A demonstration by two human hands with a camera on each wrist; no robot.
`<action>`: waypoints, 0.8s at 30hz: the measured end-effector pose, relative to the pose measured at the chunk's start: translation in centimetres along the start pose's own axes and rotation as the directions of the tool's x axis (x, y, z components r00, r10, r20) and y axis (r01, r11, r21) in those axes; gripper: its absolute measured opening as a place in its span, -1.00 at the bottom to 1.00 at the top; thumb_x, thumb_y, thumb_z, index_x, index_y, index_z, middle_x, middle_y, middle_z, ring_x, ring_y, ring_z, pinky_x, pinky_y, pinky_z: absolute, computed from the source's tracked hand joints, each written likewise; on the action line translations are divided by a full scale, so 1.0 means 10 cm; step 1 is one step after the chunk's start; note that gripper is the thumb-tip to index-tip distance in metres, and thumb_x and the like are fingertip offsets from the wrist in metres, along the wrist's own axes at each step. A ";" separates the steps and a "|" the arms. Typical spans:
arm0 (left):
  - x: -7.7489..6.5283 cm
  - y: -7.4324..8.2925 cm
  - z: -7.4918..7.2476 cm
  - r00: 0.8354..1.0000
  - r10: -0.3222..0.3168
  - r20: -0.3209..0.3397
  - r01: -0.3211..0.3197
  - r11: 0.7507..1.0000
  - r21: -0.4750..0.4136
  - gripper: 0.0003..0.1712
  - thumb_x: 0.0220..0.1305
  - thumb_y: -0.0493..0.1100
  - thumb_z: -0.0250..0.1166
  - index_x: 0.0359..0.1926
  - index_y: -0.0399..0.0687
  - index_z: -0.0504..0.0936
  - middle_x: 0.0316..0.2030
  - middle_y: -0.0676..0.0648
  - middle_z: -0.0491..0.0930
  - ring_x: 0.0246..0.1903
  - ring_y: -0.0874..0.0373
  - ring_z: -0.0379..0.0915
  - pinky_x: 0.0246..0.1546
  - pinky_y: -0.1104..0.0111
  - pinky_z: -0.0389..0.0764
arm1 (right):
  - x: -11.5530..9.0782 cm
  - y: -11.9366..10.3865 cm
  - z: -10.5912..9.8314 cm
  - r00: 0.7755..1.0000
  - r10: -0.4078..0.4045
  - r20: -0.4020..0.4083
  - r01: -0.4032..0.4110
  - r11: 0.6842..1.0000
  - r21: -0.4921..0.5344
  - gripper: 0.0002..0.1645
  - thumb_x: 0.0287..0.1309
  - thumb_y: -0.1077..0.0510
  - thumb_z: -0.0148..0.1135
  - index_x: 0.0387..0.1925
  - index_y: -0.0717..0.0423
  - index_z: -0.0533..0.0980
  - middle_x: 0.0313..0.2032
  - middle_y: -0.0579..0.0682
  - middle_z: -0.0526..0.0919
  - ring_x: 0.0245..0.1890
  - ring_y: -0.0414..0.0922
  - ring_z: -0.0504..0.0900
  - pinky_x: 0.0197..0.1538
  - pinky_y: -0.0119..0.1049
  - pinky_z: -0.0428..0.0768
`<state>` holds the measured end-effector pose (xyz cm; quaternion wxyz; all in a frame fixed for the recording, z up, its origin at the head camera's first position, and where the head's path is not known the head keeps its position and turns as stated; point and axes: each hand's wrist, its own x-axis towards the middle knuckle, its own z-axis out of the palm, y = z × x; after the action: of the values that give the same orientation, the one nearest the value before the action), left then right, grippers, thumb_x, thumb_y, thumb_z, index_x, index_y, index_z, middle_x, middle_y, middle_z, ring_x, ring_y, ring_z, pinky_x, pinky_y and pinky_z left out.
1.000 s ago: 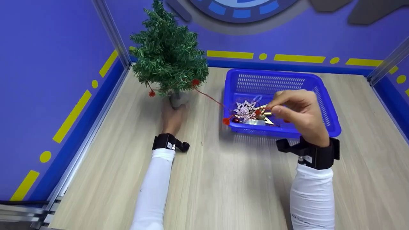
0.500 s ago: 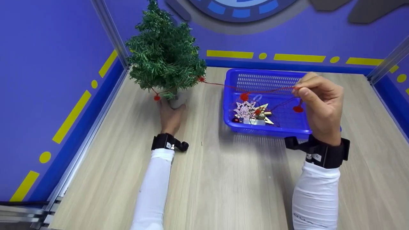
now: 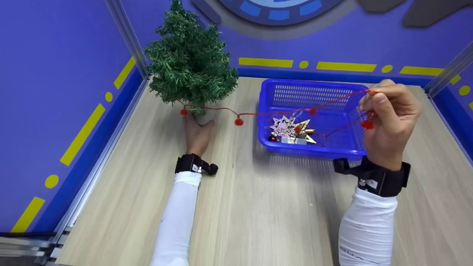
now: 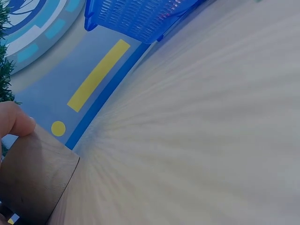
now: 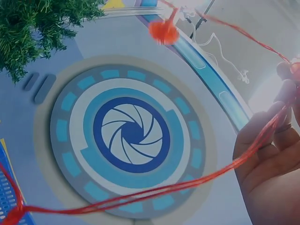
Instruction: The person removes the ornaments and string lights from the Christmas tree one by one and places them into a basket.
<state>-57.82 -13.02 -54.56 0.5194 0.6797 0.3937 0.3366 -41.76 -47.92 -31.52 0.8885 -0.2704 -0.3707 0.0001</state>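
Observation:
A small green artificial Christmas tree (image 3: 190,66) stands at the back left. My left hand (image 3: 197,136) grips its base, and the left wrist view shows the thumb on the brownish base block (image 4: 40,176). Off to the right, my right hand (image 3: 393,118) pinches a red pom-pom garland (image 3: 273,113) between thumb and fingers, raised over the basket's right side. The garland runs nearly level from the tree's underside to that hand. One pom-pom (image 3: 239,121) hangs between tree and basket; another pom-pom (image 3: 367,124) dangles below the right fingers. A further strand slopes down into the basket.
A blue plastic basket (image 3: 263,111) stands right of the tree. It holds a glittery pink snowflake (image 3: 283,126), a gold star (image 3: 311,139), a red ball (image 3: 272,138) and other small ornaments. Blue panels (image 3: 74,74) with metal frame posts border the table (image 3: 273,214).
My right hand has moved right and slightly up, pulling the garland straighter across the basket. The tree has shifted slightly left; my left hand stays at its base.

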 end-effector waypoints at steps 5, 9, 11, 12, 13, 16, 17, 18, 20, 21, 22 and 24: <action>0.00 -0.01 -0.01 1.000 -0.002 0.007 0.002 1.000 0.006 0.08 0.10 -0.14 0.42 0.58 -0.02 0.06 0.51 -0.12 0.11 0.51 0.10 0.04 0.51 0.26 0.15 | 0.01 0.03 -0.07 1.000 0.004 -0.006 -0.005 0.998 -0.066 -0.68 0.02 0.44 0.41 -0.45 0.73 0.47 -0.66 0.22 0.50 -0.65 -0.01 0.44 -0.53 -0.35 0.46; 0.00 -0.01 0.00 0.998 0.046 0.033 -0.044 0.997 -0.058 0.06 0.14 -0.20 0.35 0.60 -0.01 0.02 0.52 -0.07 0.14 0.51 0.16 0.04 0.52 0.28 0.10 | 0.03 0.04 -0.12 0.999 -0.015 -0.049 0.006 0.985 -0.170 -0.68 0.07 0.42 0.40 -0.38 0.74 0.50 -0.61 0.20 0.52 -0.62 -0.05 0.43 -0.53 -0.39 0.43; 0.00 -0.01 0.00 0.996 0.071 0.052 -0.066 0.994 -0.092 0.03 0.17 -0.22 0.32 0.60 0.02 0.02 0.52 -0.02 0.15 0.51 0.20 0.05 0.52 0.29 0.10 | 0.04 0.04 -0.14 0.994 -0.057 -0.089 0.030 0.961 -0.274 -0.70 0.09 0.42 0.39 -0.33 0.72 0.54 -0.58 0.14 0.53 -0.57 -0.08 0.41 -0.48 -0.42 0.39; 0.00 -0.01 0.01 0.995 0.078 0.055 -0.072 0.993 -0.096 0.01 0.19 -0.21 0.31 0.59 0.03 0.03 0.52 -0.01 0.16 0.51 0.21 0.06 0.52 0.29 0.09 | 0.05 0.04 -0.14 0.990 -0.081 -0.112 0.040 0.944 -0.328 -0.71 0.10 0.42 0.38 -0.31 0.71 0.56 -0.56 0.11 0.53 -0.54 -0.10 0.39 -0.43 -0.43 0.37; 0.00 -0.01 0.01 0.995 0.078 0.056 -0.072 0.993 -0.094 -0.01 0.20 -0.20 0.31 0.59 0.04 0.04 0.51 0.00 0.18 0.50 0.22 0.07 0.52 0.30 0.10 | 0.05 0.04 -0.14 0.986 -0.105 -0.131 0.047 0.921 -0.386 -0.73 0.11 0.42 0.37 -0.30 0.69 0.57 -0.56 0.07 0.52 -0.52 -0.12 0.36 -0.40 -0.44 0.32; 0.00 0.00 0.00 0.997 0.062 0.052 -0.059 0.996 -0.064 -0.05 0.25 -0.11 0.33 0.57 0.03 0.08 0.49 0.00 0.22 0.49 0.21 0.09 0.52 0.29 0.10 | 0.06 0.04 -0.15 0.972 -0.154 -0.178 0.042 0.856 -0.515 -0.78 0.13 0.42 0.36 -0.29 0.64 0.62 -0.58 -0.01 0.49 -0.55 -0.15 0.29 -0.43 -0.47 0.23; -0.01 0.00 0.00 0.997 0.054 0.050 -0.051 0.997 -0.054 -0.06 0.26 -0.09 0.34 0.57 0.02 0.10 0.48 -0.01 0.23 0.49 0.20 0.10 0.52 0.28 0.10 | 0.06 0.05 -0.16 0.970 -0.159 -0.185 0.036 0.843 -0.536 -0.78 0.13 0.42 0.38 -0.29 0.63 0.63 -0.59 -0.01 0.51 -0.56 -0.16 0.30 -0.45 -0.48 0.25; -0.01 0.00 -0.01 0.998 0.049 0.050 -0.046 0.998 -0.050 -0.07 0.27 -0.07 0.34 0.57 0.02 0.10 0.47 0.00 0.24 0.49 0.20 0.10 0.52 0.27 0.09 | 0.06 0.06 -0.17 0.969 -0.159 -0.191 0.029 0.834 -0.551 -0.78 0.13 0.41 0.39 -0.29 0.62 0.64 -0.58 -0.01 0.53 -0.58 -0.16 0.30 -0.47 -0.50 0.29; -0.01 0.01 -0.01 0.998 0.044 0.054 -0.042 0.998 -0.050 -0.07 0.29 -0.04 0.35 0.57 0.04 0.10 0.48 0.01 0.23 0.50 0.20 0.08 0.53 0.27 0.07 | 0.07 0.08 -0.19 0.968 -0.150 -0.200 0.013 0.830 -0.558 -0.77 0.13 0.40 0.40 -0.28 0.61 0.64 -0.56 0.03 0.59 -0.61 -0.15 0.35 -0.52 -0.48 0.39; -0.01 0.01 -0.01 0.998 0.046 0.054 -0.043 0.998 -0.052 -0.07 0.29 -0.04 0.35 0.57 0.05 0.10 0.48 0.02 0.24 0.50 0.20 0.08 0.53 0.27 0.08 | 0.08 0.09 -0.21 0.968 -0.145 -0.202 0.007 0.828 -0.561 -0.77 0.13 0.39 0.41 -0.28 0.61 0.65 -0.55 0.05 0.62 -0.62 -0.14 0.39 -0.52 -0.46 0.45; -0.01 0.01 -0.01 0.997 0.049 0.053 -0.046 0.998 -0.052 -0.08 0.29 -0.04 0.35 0.57 0.06 0.11 0.48 0.03 0.24 0.49 0.21 0.09 0.53 0.27 0.09 | 0.08 0.10 -0.22 0.969 -0.141 -0.202 0.002 0.826 -0.564 -0.76 0.13 0.39 0.41 -0.27 0.60 0.65 -0.53 0.07 0.65 -0.61 -0.13 0.42 -0.50 -0.45 0.49; -0.01 0.01 -0.01 0.997 0.062 0.049 -0.059 0.996 -0.064 -0.10 0.28 -0.08 0.35 0.55 0.04 0.13 0.46 0.00 0.26 0.48 0.19 0.12 0.51 0.26 0.12 | 0.09 0.12 -0.25 0.972 -0.128 -0.198 -0.009 0.820 -0.572 -0.76 0.13 0.38 0.41 -0.26 0.60 0.65 -0.49 0.10 0.68 -0.61 -0.13 0.48 -0.48 -0.43 0.56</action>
<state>-57.94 -13.04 -54.46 0.5401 0.6829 0.3488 0.3468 -39.24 -47.90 -33.00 0.8034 -0.5093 -0.2579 -0.1693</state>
